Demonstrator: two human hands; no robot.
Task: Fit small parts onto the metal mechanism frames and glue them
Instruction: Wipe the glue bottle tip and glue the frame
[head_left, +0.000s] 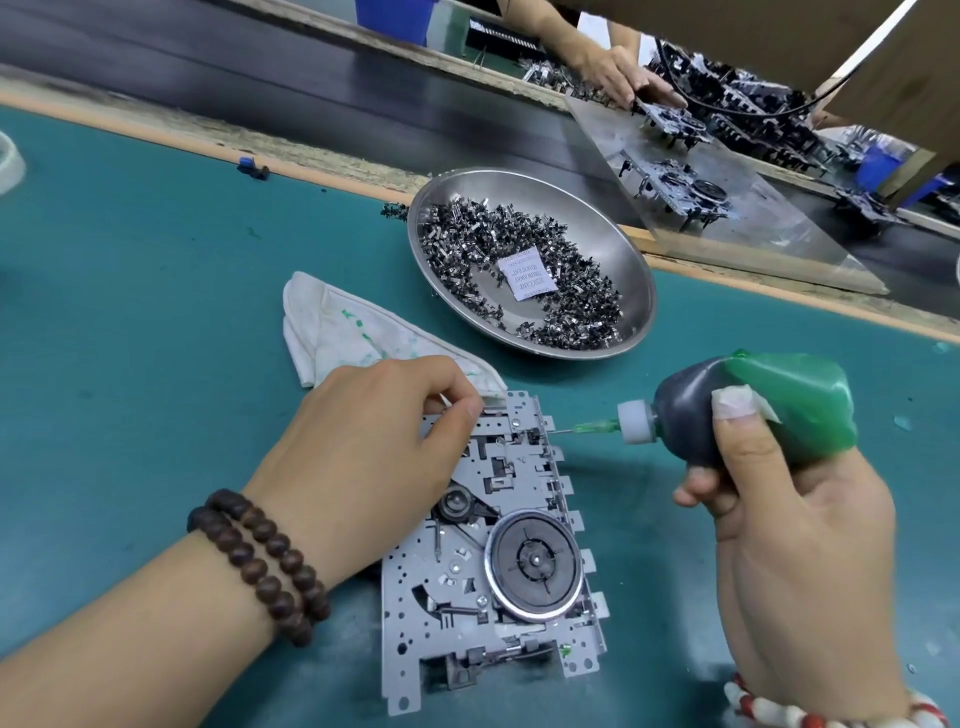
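Observation:
A grey metal mechanism frame (498, 561) with a round flywheel and belt lies on the green mat. My left hand (374, 452) rests on the frame's upper left part, fingers curled and pinching something small at its top edge. A green glue bottle (748, 410) with a white cap is gripped in my right hand (795, 530). Its thin needle tip (566, 430) points left and touches the frame's upper right edge. A steel bowl (631, 260) behind the frame holds several small dark metal parts and a white desiccant packet.
A stained white cloth (343, 332) lies left of the bowl. Beyond the mat's edge runs a dark conveyor belt (260, 78). Another person's hand (613, 67) works on assembled mechanisms (680, 182) on a clear sheet at the back right.

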